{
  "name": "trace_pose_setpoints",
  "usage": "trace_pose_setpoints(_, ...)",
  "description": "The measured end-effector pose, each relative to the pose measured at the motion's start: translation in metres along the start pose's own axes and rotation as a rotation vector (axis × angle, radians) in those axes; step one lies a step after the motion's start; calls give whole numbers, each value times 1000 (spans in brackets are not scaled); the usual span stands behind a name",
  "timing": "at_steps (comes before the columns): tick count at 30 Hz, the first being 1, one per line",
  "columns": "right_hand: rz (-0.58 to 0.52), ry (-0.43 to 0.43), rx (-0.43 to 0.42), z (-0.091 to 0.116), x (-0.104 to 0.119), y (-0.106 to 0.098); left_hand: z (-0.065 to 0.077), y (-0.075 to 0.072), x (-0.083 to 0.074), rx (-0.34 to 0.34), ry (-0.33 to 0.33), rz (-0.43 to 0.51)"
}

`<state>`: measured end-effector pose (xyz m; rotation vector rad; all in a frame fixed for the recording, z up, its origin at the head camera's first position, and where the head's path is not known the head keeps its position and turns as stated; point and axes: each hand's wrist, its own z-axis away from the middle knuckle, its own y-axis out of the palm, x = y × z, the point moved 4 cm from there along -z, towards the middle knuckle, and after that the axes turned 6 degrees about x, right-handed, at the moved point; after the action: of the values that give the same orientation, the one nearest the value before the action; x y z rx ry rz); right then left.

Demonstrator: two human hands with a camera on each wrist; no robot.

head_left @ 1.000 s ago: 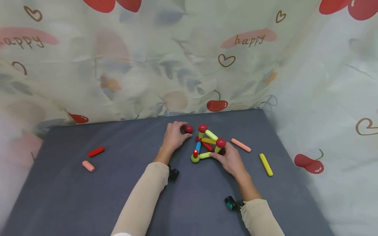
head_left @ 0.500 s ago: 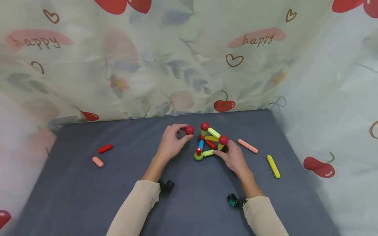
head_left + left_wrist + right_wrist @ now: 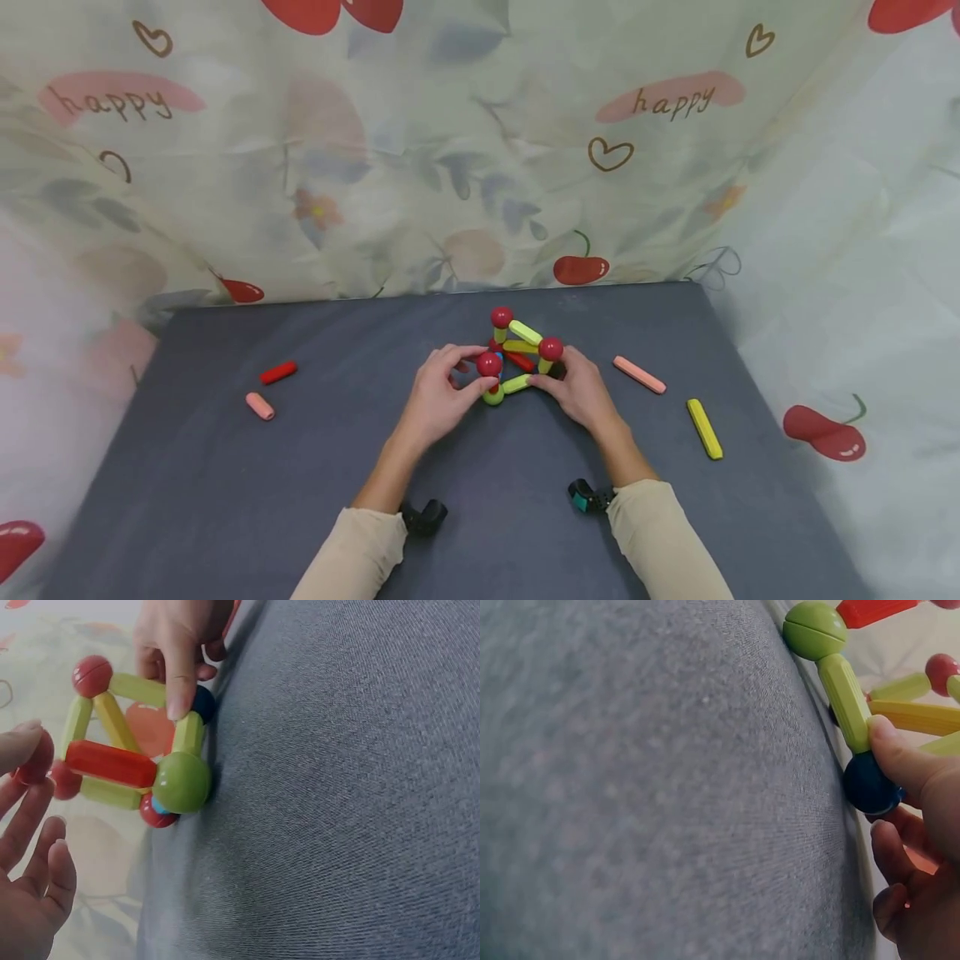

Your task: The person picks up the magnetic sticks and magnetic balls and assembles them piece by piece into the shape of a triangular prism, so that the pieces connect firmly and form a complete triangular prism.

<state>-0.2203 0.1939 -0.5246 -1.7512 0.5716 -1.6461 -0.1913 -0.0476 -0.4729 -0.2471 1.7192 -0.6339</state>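
Note:
My left hand point(image 3: 435, 400) pinches a red ball point(image 3: 489, 364) between thumb and fingers, above the near left corner of a toy frame of rods and balls. At that corner a red rod point(image 3: 112, 763) stands up from a green ball point(image 3: 182, 784). The held ball is close to the rod's top end; whether they touch I cannot tell. My right hand point(image 3: 585, 396) grips the frame's near right corner, thumb at the joint of a light green rod point(image 3: 844, 701) and a dark blue ball point(image 3: 871, 784). Red balls cap two other uprights, joined by a pale yellow-green rod point(image 3: 526, 332).
To the right lie a pink rod point(image 3: 639, 375) and a yellow rod point(image 3: 705, 429). A short red rod point(image 3: 278, 372) and a short pink rod point(image 3: 260, 407) lie at the left. Behind the dark grey tabletop point(image 3: 517, 517) hangs a printed curtain point(image 3: 405, 150).
My left hand has lifted the red ball off the table and brought it right and nearer, over the upright red rod. My right hand keeps its grip, and the frame has shifted slightly left.

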Motion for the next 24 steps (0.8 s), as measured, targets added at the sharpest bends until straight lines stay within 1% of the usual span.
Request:
trace_pose_setpoints(6, -13, 2, 30, -5, 2, 2, 1, 2, 3, 43, 1, -23)
trace_pose_setpoints(9, 3, -12, 40, -8, 5, 2, 0, -1, 8, 81, -19, 17)
trace_pose_setpoints(12, 22, -32, 52, -8, 6, 1, -5, -5, 18, 97, -65, 105)
trace_pose_setpoints(14, 27, -21, 45, -4, 8, 1, -13, -8, 28, 85, -99, 150)
trace_pose_setpoints(16, -3, 12, 3, 4, 11, 2, -23, -9, 38, 70, -103, 178)
trace_pose_setpoints(18, -65, 48, -47, 14, 17, 5, -36, -7, 48, 69, -103, 169)
trace_pose_setpoints(20, -125, 77, -65, 24, 24, 11, -47, -2, 54, 88, -96, 144)
trace_pose_setpoints(22, -160, 101, -47, 32, 32, 21, -56, 4, 58, 132, -108, 121)
trace_pose_setpoints(24, -147, 127, 14, 38, 41, 32, -63, 10, 58, 182, -127, 85)
